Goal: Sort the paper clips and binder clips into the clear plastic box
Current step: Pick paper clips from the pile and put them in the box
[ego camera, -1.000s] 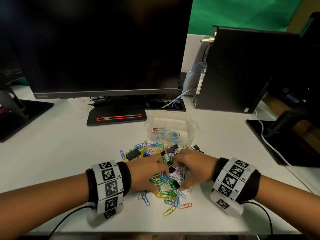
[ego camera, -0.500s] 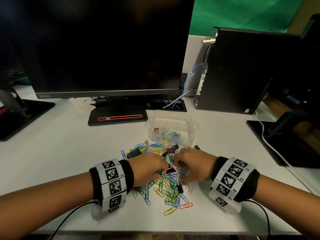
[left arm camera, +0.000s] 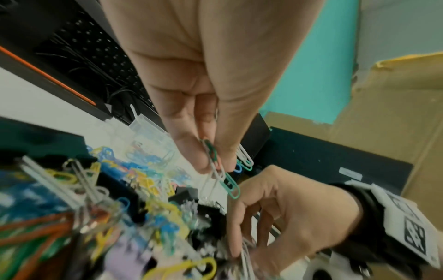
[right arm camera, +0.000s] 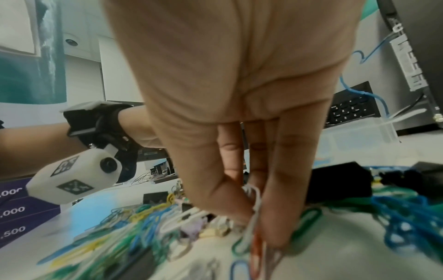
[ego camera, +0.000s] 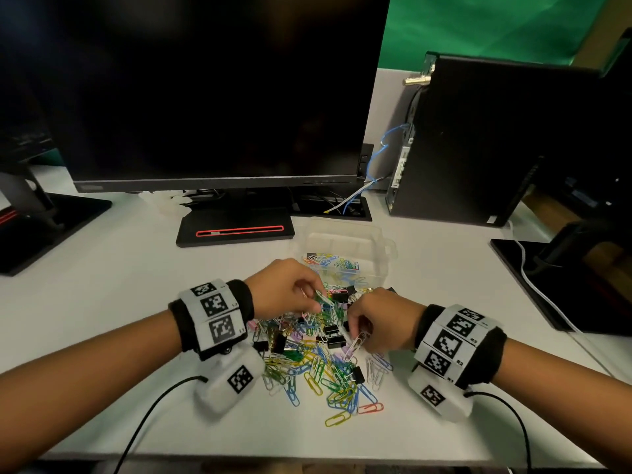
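Left hand (ego camera: 287,289) pinches few paper clips (left arm camera: 225,178); right hand (ego camera: 376,323) pinches more from pile (ego camera: 318,364) between hands. Box (ego camera: 349,241) just beyond. Clips light, slippery, tangle-prone; pinch wire loops.

White desk (ego camera: 102,302) carrying a dark monitor (ego camera: 205,90) along its far edge, black computer tower (ego camera: 478,148) standing toward the far right corner, green wall (ego camera: 478,25) showing behind

Dim, wide-angle warp, blurred wrist views
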`<state>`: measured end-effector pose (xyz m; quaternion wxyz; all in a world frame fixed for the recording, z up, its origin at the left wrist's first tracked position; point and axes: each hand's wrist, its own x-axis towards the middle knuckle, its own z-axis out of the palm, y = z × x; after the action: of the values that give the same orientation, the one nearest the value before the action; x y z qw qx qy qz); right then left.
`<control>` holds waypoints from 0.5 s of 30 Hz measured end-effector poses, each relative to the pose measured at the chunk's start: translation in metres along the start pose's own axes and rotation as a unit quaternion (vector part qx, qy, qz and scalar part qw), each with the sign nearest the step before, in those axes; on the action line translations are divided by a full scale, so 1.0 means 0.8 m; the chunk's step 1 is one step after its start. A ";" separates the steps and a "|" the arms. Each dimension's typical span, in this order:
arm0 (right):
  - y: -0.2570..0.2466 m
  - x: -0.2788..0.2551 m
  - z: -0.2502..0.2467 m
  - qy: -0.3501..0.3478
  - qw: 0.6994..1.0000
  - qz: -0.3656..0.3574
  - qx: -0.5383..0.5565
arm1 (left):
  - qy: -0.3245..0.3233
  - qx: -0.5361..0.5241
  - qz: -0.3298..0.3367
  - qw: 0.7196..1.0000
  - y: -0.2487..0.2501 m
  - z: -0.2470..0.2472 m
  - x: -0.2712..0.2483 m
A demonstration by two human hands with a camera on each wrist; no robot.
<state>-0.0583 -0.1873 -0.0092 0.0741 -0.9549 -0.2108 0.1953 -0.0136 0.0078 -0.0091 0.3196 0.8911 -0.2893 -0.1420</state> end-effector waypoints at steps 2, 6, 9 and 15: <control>0.000 0.002 -0.008 0.006 1.000 0.004 0.004 | 0.011 -0.056 -0.007 0.998 0.000 -0.009 0.007; 0.010 0.009 -0.036 0.053 0.998 0.017 0.038 | 0.042 -0.134 -0.013 0.990 -0.001 -0.021 0.028; 0.023 0.024 -0.061 0.123 0.990 0.032 0.063 | 0.067 -0.151 -0.023 0.986 -0.005 -0.026 0.051; 0.049 0.064 -0.084 0.200 0.968 0.081 0.126 | 0.099 -0.171 -0.068 0.978 -0.020 -0.026 0.092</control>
<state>0.0261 -0.2048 0.0257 0.2179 -0.9716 -0.0871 0.0311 0.0604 -0.0166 -0.0090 0.4837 0.8506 -0.1663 -0.1219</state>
